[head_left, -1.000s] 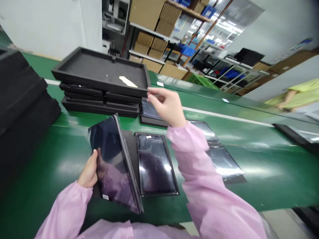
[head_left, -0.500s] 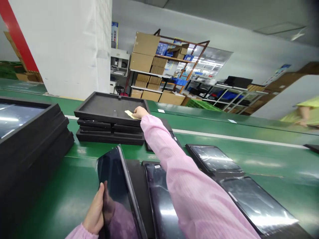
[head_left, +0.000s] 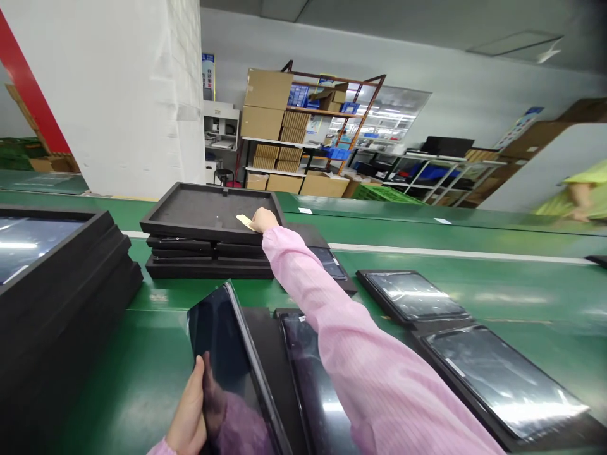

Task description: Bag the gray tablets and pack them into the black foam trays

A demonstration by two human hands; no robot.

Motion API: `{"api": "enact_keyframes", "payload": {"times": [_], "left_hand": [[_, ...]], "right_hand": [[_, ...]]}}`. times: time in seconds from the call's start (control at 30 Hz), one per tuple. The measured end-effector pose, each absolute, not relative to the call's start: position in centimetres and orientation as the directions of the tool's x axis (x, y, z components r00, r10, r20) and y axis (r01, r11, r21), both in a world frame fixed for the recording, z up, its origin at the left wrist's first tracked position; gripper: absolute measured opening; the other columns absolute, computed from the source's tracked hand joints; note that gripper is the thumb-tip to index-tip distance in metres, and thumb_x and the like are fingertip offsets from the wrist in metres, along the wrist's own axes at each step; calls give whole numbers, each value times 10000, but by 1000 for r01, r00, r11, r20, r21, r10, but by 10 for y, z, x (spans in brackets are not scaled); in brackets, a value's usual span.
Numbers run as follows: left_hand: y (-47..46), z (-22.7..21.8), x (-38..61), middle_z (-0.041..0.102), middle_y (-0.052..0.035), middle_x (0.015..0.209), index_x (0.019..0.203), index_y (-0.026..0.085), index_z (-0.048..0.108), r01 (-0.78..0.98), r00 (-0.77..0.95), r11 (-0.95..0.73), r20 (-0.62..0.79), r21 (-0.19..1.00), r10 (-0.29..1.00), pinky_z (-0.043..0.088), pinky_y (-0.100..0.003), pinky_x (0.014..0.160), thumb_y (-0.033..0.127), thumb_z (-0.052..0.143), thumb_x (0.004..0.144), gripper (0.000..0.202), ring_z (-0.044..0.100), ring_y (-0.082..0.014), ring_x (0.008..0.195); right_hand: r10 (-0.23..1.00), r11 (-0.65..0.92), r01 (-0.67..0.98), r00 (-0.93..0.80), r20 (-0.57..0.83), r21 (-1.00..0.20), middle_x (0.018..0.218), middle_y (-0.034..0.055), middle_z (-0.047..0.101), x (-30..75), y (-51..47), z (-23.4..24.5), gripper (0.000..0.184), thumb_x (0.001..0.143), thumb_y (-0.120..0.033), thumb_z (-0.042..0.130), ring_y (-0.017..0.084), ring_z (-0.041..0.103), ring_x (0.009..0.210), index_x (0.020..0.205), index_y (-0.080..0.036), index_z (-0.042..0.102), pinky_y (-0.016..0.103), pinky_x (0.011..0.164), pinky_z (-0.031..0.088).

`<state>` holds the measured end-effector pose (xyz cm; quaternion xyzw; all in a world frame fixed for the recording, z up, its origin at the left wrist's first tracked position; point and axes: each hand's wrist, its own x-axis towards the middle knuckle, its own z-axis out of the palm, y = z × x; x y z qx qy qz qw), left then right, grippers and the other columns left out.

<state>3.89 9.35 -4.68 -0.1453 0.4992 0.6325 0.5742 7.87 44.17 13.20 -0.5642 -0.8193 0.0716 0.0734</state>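
My left hand (head_left: 192, 404) grips the left edge of a tablet-like dark screen (head_left: 222, 341), which is tilted up and wrapped in clear film; the fingers behind it are hidden. Stretched far forward, my right hand (head_left: 263, 220) is closed on a small pale yellow piece (head_left: 244, 221), cloth or paper, I cannot tell which. It is at the right front of the top black foam tray (head_left: 199, 205) on a stack. Under my right arm lies another film-covered screen (head_left: 308, 373) in a black tray.
A tall stack of black trays (head_left: 71, 297) with a screen on top stands at the left. More screens (head_left: 417, 294) in trays lie on the green belt (head_left: 535, 322) at the right. Shelves of cartons (head_left: 268, 95) stand behind. A person's yellow sleeve (head_left: 578, 189) shows far right.
The view has shifted slightly, so the background sits lower and a little to the left. Both hands keep their holds, and the screen in my left hand stays tilted.
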Motion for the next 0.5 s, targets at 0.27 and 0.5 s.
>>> {"api": "enact_keyframes", "payload": {"times": [0.27,0.5], "left_hand": [[96,-45,40,731,-71,1199,1059,175,702,-887,-316,113,-768,448,557,274,-298,1215,315,583,946,216,502,-170,1359],[97,-45,41,746,-51,1158,1039,171,709,-917,-275,96,-787,388,552,313,-316,1205,278,593,939,187,623,-160,1232]], "right_hand": [[926,375,887,-372,67,-270,1213,93,636,85,440,129,290,958,-347,620,214,644,1059,1183,-164,625,410,905,557],[931,358,870,-358,66,-338,1176,78,660,86,439,129,250,957,-345,622,210,649,1060,1126,-163,649,420,921,550]]}}
